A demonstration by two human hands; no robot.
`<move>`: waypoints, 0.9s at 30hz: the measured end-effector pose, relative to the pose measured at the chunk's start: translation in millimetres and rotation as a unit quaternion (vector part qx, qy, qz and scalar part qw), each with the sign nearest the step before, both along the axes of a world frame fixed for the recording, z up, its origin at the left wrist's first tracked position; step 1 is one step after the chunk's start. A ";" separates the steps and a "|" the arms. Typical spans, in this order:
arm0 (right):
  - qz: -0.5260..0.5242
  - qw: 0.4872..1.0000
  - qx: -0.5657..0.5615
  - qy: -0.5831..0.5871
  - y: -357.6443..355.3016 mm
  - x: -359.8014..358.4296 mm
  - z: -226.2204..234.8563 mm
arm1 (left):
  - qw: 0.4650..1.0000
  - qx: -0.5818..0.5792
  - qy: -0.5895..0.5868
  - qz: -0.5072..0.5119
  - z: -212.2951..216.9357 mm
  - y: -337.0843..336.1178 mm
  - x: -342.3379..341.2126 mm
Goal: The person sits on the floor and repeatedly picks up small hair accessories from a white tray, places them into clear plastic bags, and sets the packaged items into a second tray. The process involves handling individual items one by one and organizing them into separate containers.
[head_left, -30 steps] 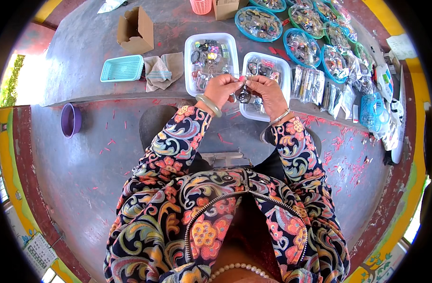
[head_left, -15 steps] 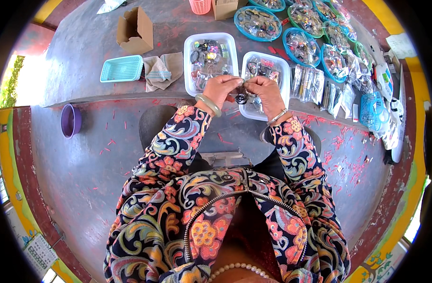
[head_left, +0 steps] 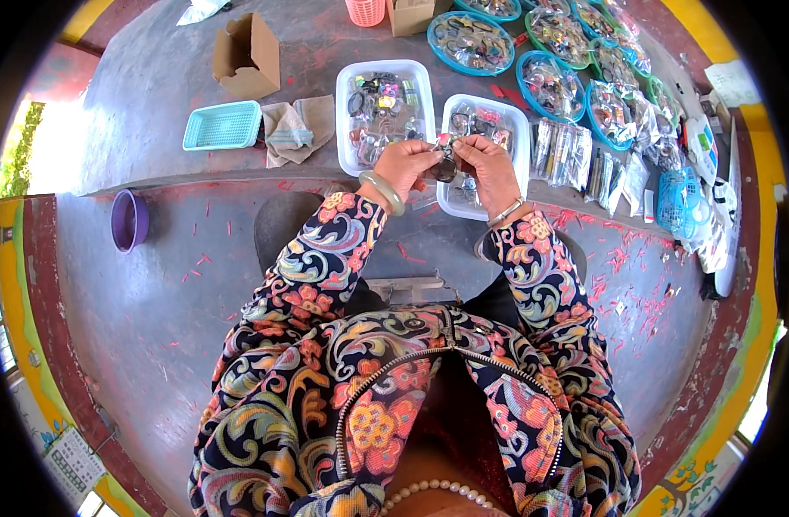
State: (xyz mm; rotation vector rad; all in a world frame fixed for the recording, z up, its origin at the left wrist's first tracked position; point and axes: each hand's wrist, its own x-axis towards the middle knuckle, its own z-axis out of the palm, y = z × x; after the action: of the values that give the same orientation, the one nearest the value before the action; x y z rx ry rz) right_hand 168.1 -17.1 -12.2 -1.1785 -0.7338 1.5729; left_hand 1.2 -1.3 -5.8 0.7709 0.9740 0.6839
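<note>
My left hand and my right hand meet over the near end of a white tray and hold a small dark round piece between their fingertips. The left wrist wears a pale green bangle, the right wrist a thin bracelet. A second white tray full of small mixed trinkets lies just left of it on the grey table. What the dark piece is in detail is too small to tell.
Blue round trays of trinkets and clear packets spread to the right. A teal basket, a crumpled cloth and an open cardboard box lie to the left. A purple cup stands on the floor.
Both hands have shifted slightly away from me over the tray, still working the same small dark piece. Nothing else has moved.
</note>
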 end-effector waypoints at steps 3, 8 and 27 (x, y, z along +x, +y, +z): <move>-0.005 1.000 -0.006 0.005 0.0 -0.3 -2.9 | 1.000 0.005 -0.012 0.010 -10.1 1.8 0.4; 0.024 0.998 -0.020 -0.056 -1.9 -4.2 6.2 | 1.000 0.000 -0.009 0.028 -11.5 2.7 0.0; -0.005 1.000 0.002 -0.016 -2.1 -4.5 7.0 | 0.997 0.049 0.018 -0.051 -4.2 1.2 -1.1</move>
State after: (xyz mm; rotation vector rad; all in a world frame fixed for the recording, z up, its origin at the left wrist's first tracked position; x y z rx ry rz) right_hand 163.6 -19.2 -5.2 -1.2047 -0.7502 1.5473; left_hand 0.1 0.0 -10.0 0.9161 0.9318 0.6344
